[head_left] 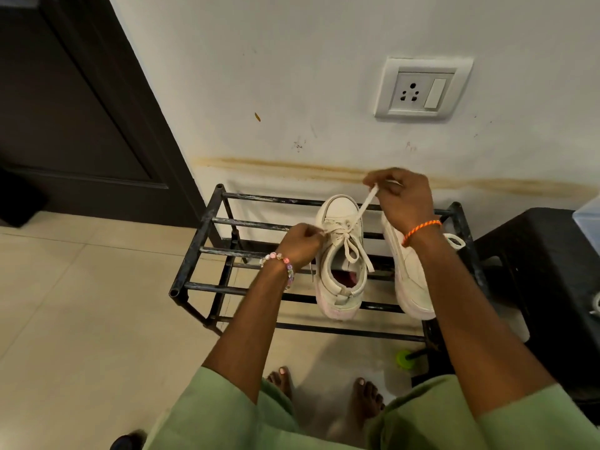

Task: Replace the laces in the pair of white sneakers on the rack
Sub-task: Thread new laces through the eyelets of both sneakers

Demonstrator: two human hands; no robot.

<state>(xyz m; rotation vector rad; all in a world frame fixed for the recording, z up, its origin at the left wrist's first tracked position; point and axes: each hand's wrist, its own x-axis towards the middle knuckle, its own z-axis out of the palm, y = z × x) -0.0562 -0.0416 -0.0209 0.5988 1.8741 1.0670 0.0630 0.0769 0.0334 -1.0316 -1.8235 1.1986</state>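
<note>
A person in green sleeves stands barefoot over a black metal shoe rack (207,222) set against a stained white wall, working on a pair of white sneakers on its top bars. The left sneaker (339,254) sits upright, toe toward the wall, its opening facing the camera; the right sneaker (409,280) lies just beside it, tipped onto its side with the sole showing. The left hand (300,243), a beaded bracelet at the wrist, pinches one end of the white lace (365,206) at the shoe's left eyelets, fingers curled tight. The right hand (402,199), an orange thread band at the wrist, is raised above the toe, its fingers pinching the other end so that the lace runs taut up from the eyelets. A loop and a loose tail of lace lie across the sneaker's opening. A second lace loop (456,240) pokes out beyond the right wrist, apparently from the tipped shoe, though its origin is hidden. A wall socket (422,87) sits above, a dark door (65,108) to the left, a black stool (545,254) at right, and a small green object (403,358) lies on the tiled floor under the rack.
</note>
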